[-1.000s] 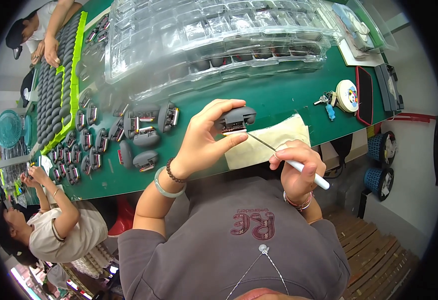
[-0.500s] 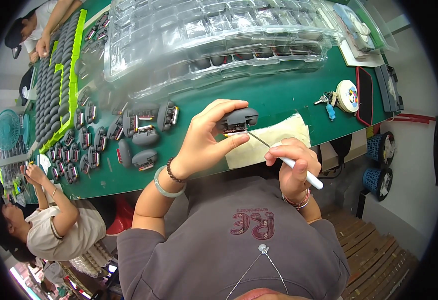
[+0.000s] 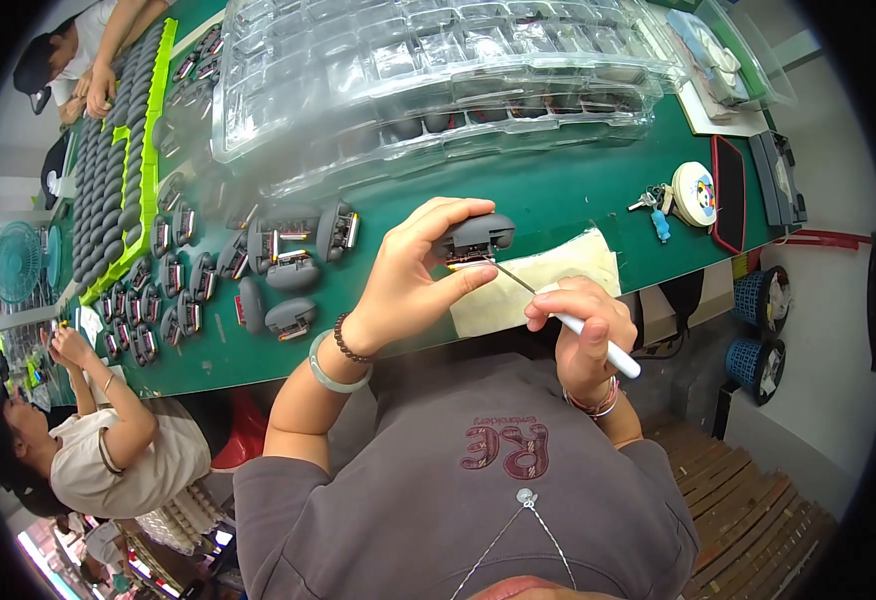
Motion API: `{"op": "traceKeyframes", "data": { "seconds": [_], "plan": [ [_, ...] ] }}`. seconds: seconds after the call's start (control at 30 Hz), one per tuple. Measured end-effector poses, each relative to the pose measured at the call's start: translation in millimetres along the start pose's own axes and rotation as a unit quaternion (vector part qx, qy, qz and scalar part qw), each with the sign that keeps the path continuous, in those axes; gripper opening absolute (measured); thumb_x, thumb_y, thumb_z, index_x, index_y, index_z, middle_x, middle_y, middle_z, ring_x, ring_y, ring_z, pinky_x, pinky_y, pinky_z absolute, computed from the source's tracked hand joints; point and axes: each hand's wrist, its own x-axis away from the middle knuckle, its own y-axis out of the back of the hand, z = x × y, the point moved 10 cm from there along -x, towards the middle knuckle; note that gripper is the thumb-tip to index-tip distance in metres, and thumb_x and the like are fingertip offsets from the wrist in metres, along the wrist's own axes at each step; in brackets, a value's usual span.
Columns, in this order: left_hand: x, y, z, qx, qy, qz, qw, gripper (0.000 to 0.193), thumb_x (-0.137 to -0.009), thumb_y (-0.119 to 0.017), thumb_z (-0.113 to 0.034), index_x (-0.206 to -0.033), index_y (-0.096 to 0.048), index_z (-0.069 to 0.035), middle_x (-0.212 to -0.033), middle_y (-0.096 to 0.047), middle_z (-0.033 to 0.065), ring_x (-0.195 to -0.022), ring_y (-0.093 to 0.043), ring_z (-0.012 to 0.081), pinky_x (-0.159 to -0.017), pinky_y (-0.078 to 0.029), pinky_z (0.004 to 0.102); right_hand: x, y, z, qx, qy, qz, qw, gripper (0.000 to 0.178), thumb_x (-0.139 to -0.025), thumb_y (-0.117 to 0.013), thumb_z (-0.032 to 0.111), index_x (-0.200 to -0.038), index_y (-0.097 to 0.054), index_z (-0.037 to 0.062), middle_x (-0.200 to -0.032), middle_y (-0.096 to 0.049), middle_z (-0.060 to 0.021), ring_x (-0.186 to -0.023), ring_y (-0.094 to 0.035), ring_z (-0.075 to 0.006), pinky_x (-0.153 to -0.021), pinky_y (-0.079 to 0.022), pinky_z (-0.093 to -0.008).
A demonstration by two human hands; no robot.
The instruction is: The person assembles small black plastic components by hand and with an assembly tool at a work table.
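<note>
In my left hand (image 3: 413,268) is a dark grey rounded plastic housing (image 3: 493,232), gripped between thumb and fingers, its open side with inner parts facing me. My right hand (image 3: 586,335) is closed round a slim white-handled tool (image 3: 608,348) with a thin dark metal shaft. The shaft's tip meets the housing's lower edge, close to my left thumb; whether it touches cannot be made out. Beneath both hands a pale yellow cloth (image 3: 558,278) lies on the green table (image 3: 398,355). Several similar grey housings (image 3: 293,272) lie to the left of my left hand.
Stacked clear plastic trays (image 3: 358,100) fill the table's far middle. A bright green rack (image 3: 148,180) of grey pieces stands at left. Keys (image 3: 648,200), a round pouch (image 3: 695,193) and a red-edged phone (image 3: 728,195) lie at right. Two other people work at the left.
My right hand and the tool's handle have shifted slightly left. The housing in my left hand stays almost in place. At the far left, another person's hand has moved over the green rack.
</note>
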Motion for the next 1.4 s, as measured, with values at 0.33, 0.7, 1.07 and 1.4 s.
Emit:
{"op": "traceKeyframes", "data": {
  "seconds": [0.33, 0.7, 1.07, 1.4],
  "plan": [
    [3.3, 15.2, -1.9, 0.028, -0.015, -0.036, 0.999, 0.044, -0.072, -0.068, -0.006, -0.112, -0.051, 0.0, -0.101, -0.053, 0.0066, -0.089, -0.054, 0.0122, -0.072, -0.049, 0.0225, -0.6, 18.1, -13.7, -0.136, -0.029, -0.083, 0.987, 0.05, -0.094, -0.03, 0.035, -0.081, -0.054, -0.0063, -0.066, -0.053, -0.0153, -0.05, -0.05, -0.0182, -0.042, -0.04, -0.0249],
    [48.7, 157.1, -89.6, -0.275, -0.061, -0.151, 0.948, 0.043, -0.073, -0.067, -0.009, -0.112, -0.051, -0.001, -0.098, -0.06, 0.0103, -0.084, -0.058, 0.0154, -0.073, -0.047, 0.0269, 8.3, 57.3, -43.8, -0.028, -0.1, -0.19, 0.976, 0.036, -0.094, -0.035, 0.028, -0.101, -0.051, -0.0036, -0.075, -0.058, -0.0131, -0.059, -0.053, -0.0152, -0.051, -0.043, -0.0224],
    [-43.9, 519.7, 30.6, -0.448, 0.228, -0.408, 0.762, 0.04, -0.072, -0.068, -0.031, -0.099, -0.062, -0.003, -0.096, -0.063, 0.0141, -0.091, -0.06, 0.0231, -0.079, -0.045, 0.0326, -0.6, 49.7, -36.6, 0.063, -0.109, -0.185, 0.975, 0.029, -0.095, -0.034, 0.024, -0.101, -0.047, -0.0013, -0.068, -0.056, -0.0087, -0.06, -0.056, -0.0144, -0.047, -0.045, -0.0227],
    [-138.7, 577.1, 91.0, -0.563, 0.243, -0.381, 0.692, 0.042, -0.065, -0.071, -0.031, -0.095, -0.063, -0.002, -0.097, -0.061, 0.0188, -0.093, -0.059, 0.0301, -0.082, -0.046, 0.037, -0.5, 55.2, -38.2, 0.13, -0.148, -0.281, 0.939, 0.017, -0.09, -0.044, 0.014, -0.093, -0.051, -0.0016, -0.066, -0.056, -0.0089, -0.055, -0.055, -0.0131, -0.048, -0.045, -0.0216]
  ]
}}
